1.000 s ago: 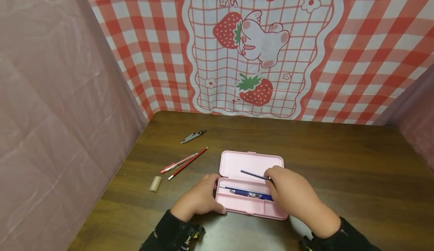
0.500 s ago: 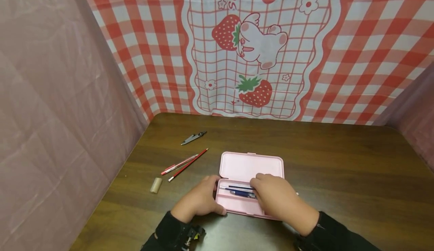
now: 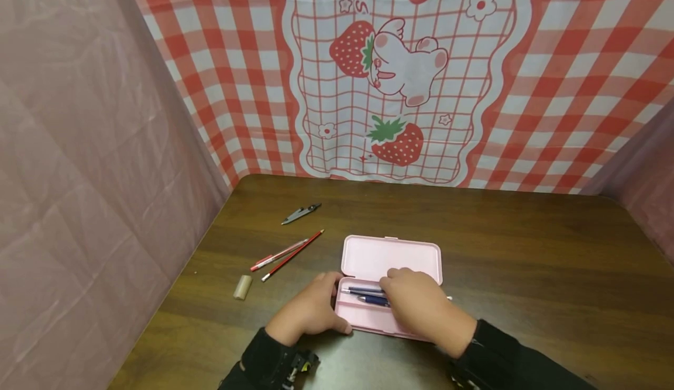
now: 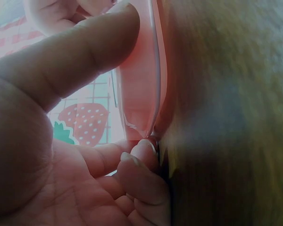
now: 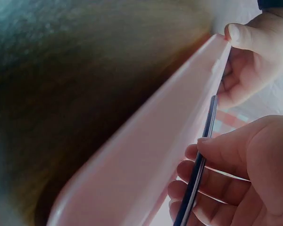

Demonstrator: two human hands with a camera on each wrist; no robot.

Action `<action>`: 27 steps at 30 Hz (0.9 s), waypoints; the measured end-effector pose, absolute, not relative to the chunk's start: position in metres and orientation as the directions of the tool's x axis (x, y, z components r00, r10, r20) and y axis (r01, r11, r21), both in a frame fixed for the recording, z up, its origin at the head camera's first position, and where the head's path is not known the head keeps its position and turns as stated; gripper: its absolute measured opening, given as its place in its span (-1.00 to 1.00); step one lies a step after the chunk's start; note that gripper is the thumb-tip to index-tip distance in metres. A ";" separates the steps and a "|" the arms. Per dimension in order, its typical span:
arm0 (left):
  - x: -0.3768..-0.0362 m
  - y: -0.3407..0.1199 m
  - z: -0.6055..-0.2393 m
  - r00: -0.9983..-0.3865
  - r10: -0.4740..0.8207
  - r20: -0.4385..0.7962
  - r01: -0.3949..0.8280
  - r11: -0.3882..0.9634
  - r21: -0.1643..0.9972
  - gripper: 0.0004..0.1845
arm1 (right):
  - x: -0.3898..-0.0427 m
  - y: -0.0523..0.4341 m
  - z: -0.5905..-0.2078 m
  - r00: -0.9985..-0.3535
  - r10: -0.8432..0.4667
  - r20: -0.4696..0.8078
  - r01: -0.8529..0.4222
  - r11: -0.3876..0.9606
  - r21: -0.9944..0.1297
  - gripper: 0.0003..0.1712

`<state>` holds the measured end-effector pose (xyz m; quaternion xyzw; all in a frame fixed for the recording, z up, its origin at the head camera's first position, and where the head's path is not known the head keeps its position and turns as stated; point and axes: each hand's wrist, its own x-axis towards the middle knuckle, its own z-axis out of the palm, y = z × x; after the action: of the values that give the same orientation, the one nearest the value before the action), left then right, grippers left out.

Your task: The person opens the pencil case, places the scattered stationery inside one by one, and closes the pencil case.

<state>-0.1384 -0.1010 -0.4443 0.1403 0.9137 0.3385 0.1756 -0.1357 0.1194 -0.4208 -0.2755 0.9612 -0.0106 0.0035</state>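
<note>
A slim dark pen (image 3: 365, 289) lies lengthwise in the tray of an open pink pencil case (image 3: 391, 258), just above a thicker blue pen (image 3: 372, 300) that rests in the same long compartment. The case sits on the near middle of a dark wooden table (image 3: 526, 261), its lid folded back flat on the far side.

The right hand (image 3: 418, 308) covers the right half of the tray from the near side, and its fingers close round the slim dark pen; in the right wrist view the pen (image 5: 198, 174) runs between the thumb and the curled fingers (image 5: 198, 172), with the pink case wall (image 5: 146, 160) right beside it. Only the pen's left end shows in the head view, sticking out from under the knuckles.

The left hand (image 3: 312, 308) sits at the case's left end and grips it. In the left wrist view the thumb (image 4: 80, 52) lies along the pink edge (image 4: 141, 80) and the curled fingertips (image 4: 144, 153) press at the case's lower corner against the table.

To the left of the case, well apart from both hands, a red pen (image 3: 276, 255) and a red pencil (image 3: 292, 254) lie side by side at a slant. A small tan eraser (image 3: 242, 286) lies nearer the table's left edge, and a dark pair of snips (image 3: 301, 213) lies farther back. A red-checked cloth with strawberries and a rabbit (image 3: 389, 68) hangs behind the table, and plain pink sheeting (image 3: 79, 173) hangs on the left.
</note>
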 end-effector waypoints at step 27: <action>-0.137 -0.101 -0.445 -0.900 0.381 -0.210 0.151 0.726 0.671 0.00 | -0.139 0.102 -0.426 -0.856 -0.513 -0.069 -0.512 0.858 -0.026 -0.77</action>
<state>-0.1375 -0.1011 -0.4445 0.1456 0.9134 0.3404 0.1694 -0.1386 0.1023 -0.4263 -0.2660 0.9633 -0.0036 0.0366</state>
